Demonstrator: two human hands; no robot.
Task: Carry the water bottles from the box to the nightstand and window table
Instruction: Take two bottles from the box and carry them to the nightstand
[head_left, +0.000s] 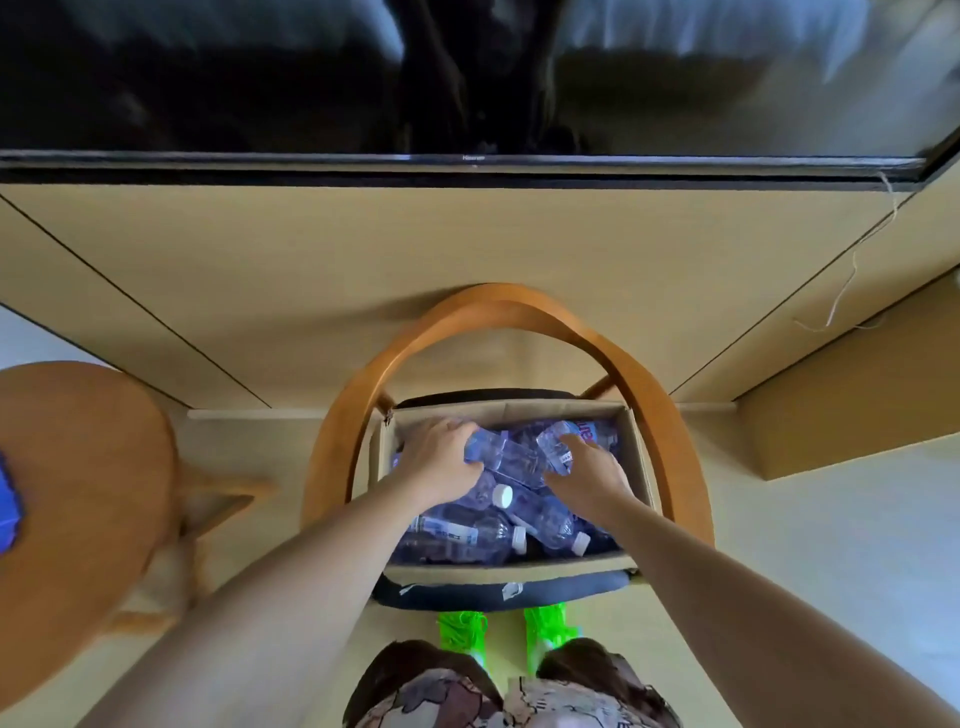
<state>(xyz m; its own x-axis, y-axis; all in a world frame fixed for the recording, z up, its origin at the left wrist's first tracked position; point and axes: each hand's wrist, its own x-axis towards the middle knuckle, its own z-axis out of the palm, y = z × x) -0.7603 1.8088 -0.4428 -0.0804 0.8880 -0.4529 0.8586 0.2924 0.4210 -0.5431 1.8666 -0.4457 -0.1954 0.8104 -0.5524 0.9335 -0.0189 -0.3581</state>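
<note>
A cardboard box (640, 457) sits on the dark seat of a wooden chair (660, 395) whose curved back rail arches over the far side of the box. The box is filled with clear plastic water bottles (467, 535) lying on their sides in a loose heap, several showing white caps toward the near edge of the box.

Both hands are down inside the box at its far half. The left hand (441, 457) has its fingers curled over the top of one bottle (506, 454) lying across the heap, gripping it. The right hand (589, 467) is wrapped round the lower part of a second bottle (561, 441) just beside the first, toward the right wall of the box; its label carries red letters that are cut off and a small barcode patch, and the name cannot be read. A bottle (457, 532) at the near left of the box has a white label with dark print too blurred to make out.

Beyond the box, above the chair back, a television (467, 78) hangs on the beige wall, with a small brand mark at the middle of its lower frame, too small to read surely. Left of the box stands a round wooden bench (78, 493) with a blue thing (8, 504) at its left edge. Nearer than the box, bright green shoes (462, 631) show on the floor.
</note>
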